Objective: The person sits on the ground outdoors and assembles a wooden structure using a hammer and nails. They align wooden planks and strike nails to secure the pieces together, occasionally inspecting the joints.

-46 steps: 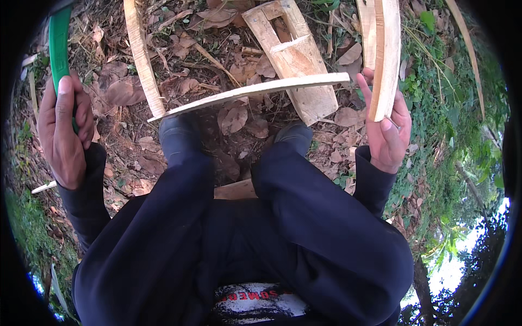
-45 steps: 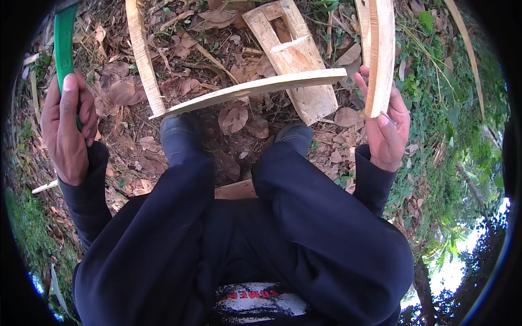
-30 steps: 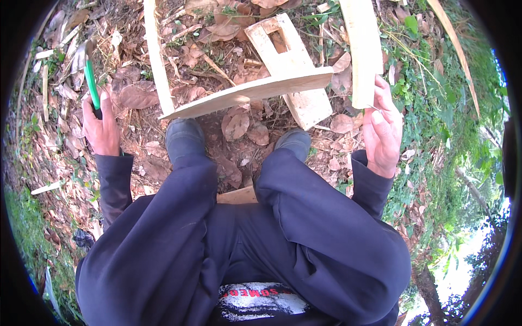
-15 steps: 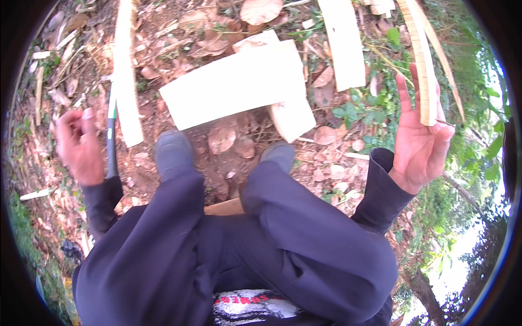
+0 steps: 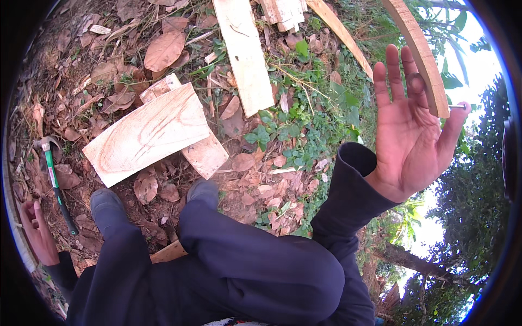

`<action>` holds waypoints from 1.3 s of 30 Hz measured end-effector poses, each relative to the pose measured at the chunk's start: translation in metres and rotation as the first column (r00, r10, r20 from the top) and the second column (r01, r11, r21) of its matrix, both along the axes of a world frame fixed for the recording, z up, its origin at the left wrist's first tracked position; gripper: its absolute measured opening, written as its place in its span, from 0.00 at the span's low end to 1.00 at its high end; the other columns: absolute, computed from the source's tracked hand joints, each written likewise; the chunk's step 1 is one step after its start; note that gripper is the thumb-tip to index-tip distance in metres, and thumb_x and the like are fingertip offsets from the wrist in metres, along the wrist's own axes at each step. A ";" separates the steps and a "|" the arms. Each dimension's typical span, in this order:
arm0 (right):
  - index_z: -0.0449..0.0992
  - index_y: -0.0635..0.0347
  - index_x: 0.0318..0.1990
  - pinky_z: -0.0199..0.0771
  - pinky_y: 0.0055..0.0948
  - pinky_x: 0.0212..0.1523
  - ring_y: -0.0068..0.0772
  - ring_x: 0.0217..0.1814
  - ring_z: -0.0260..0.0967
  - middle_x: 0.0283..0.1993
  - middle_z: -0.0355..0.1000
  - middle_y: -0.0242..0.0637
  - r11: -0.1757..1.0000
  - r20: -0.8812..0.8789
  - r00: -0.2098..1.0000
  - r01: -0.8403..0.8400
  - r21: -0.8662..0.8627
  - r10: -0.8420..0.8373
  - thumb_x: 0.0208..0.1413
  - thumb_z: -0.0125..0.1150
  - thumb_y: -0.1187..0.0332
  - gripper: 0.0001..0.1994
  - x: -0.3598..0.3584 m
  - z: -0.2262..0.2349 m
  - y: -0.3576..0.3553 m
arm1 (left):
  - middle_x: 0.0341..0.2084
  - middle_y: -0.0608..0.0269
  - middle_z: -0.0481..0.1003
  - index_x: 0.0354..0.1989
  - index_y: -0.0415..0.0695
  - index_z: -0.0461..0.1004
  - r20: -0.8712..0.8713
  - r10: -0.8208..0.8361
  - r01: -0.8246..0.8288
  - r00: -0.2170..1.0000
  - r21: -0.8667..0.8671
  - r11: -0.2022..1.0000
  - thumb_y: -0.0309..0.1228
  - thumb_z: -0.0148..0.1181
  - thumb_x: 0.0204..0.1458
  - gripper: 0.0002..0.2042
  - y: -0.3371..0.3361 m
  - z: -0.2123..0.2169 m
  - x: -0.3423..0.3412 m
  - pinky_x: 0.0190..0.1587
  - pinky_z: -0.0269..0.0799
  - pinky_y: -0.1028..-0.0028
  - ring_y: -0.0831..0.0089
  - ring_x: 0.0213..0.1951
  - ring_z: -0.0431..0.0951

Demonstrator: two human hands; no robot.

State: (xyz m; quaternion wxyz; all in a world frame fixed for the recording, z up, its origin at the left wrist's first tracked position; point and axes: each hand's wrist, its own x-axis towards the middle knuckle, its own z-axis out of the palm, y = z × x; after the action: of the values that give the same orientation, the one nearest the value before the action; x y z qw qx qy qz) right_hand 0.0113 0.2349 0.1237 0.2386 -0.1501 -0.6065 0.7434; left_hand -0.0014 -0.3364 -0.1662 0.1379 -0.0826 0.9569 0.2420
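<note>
My right hand (image 5: pixel 405 130) is raised at the right, palm showing and several fingers stretched up. Between its bent index finger and thumb is the lower end of a long wooden strip (image 5: pixel 421 51), which runs out past the top edge. A thin nail (image 5: pixel 457 106) sticks out from the strip's end toward the thumb tip. At the far left edge, my left hand (image 5: pixel 41 236) has its fingers loosely curled and apart, with nothing visible in them. Nearest to it lies a hammer (image 5: pixel 57 187) with a green and black handle, on the ground.
Ahead of my shoes, a wide board (image 5: pixel 149 133) lies across a shorter wood block (image 5: pixel 206 156). Farther off are a long plank (image 5: pixel 244 54), a stack of wood pieces (image 5: pixel 284 12) and a thin curved strip (image 5: pixel 342 35). Dry leaves and green plants cover the ground.
My view has swung to the right, so the boards and hammer appear farther left. My right hand stays with the strip and nail. The left hand now sits near the left rim.
</note>
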 end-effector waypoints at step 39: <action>0.61 0.64 0.59 0.68 0.44 0.66 0.45 0.72 0.56 0.70 0.54 0.52 0.974 -0.513 0.848 -0.207 -0.097 0.129 0.53 0.71 0.57 0.33 -0.020 -0.065 -0.063 | 0.29 0.51 0.74 0.44 0.33 0.72 -0.667 -0.653 0.715 0.359 -0.254 0.652 0.34 0.50 0.64 0.14 0.211 0.306 -0.054 0.33 0.70 0.62 0.56 0.26 0.72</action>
State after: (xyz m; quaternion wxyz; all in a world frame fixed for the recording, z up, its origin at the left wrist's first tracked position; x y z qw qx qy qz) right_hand -0.0086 0.1720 0.0584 0.3107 0.0855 -0.4770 0.8177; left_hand -0.0550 -0.1256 0.1395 -0.1509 0.4281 0.8655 0.2119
